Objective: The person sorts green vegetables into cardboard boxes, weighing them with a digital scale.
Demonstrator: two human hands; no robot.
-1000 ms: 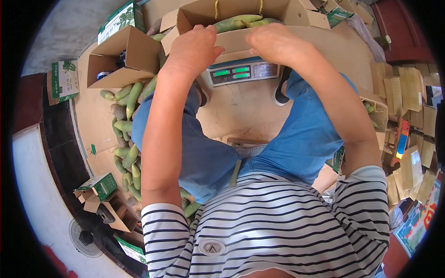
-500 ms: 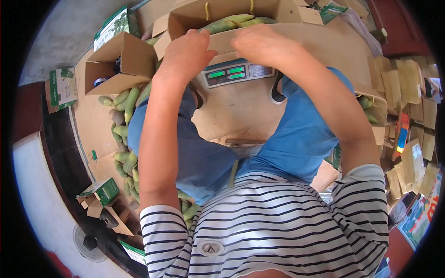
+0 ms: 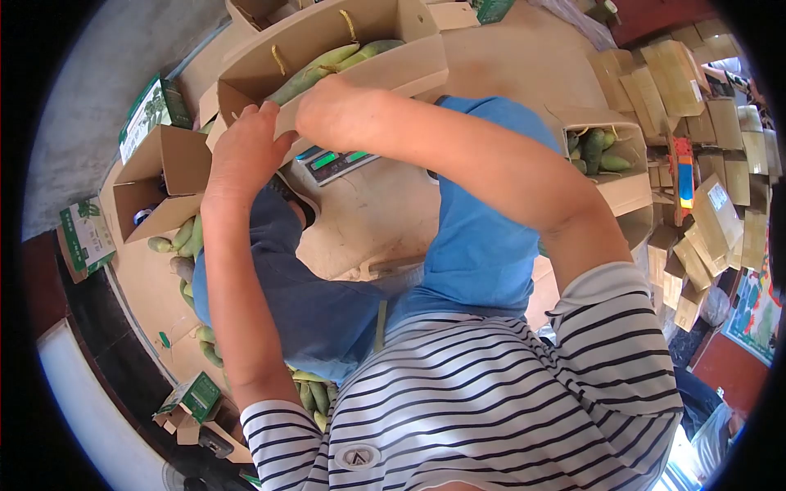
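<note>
An open cardboard box [image 3: 393, 75] with yellow rope handles stands in front of me, and long green radishes [image 3: 315, 72] lie in it. Both my hands are at its near side. My left hand [image 3: 250, 147] is at the near left corner, its fingers partly spread and touching the cardboard. My right hand [image 3: 332, 110] is curled over the near wall beside it; its fingertips are hidden, so what they hold cannot be made out. Below my hands a scale [image 3: 336, 164] with green lit displays shows partly under the box.
A smaller open box [image 3: 176, 209] stands at the left, near piled radishes [image 3: 192, 237]. Another box of radishes [image 3: 626, 184] is at the right. Many folded cartons [image 3: 725, 164] are stacked at the far right. Green and white boxes [image 3: 86, 233] lie at the left edge.
The view has turned, so the scene sits differently. My right hand has moved left along the near wall, closer to my left hand. More of the box at the right shows.
</note>
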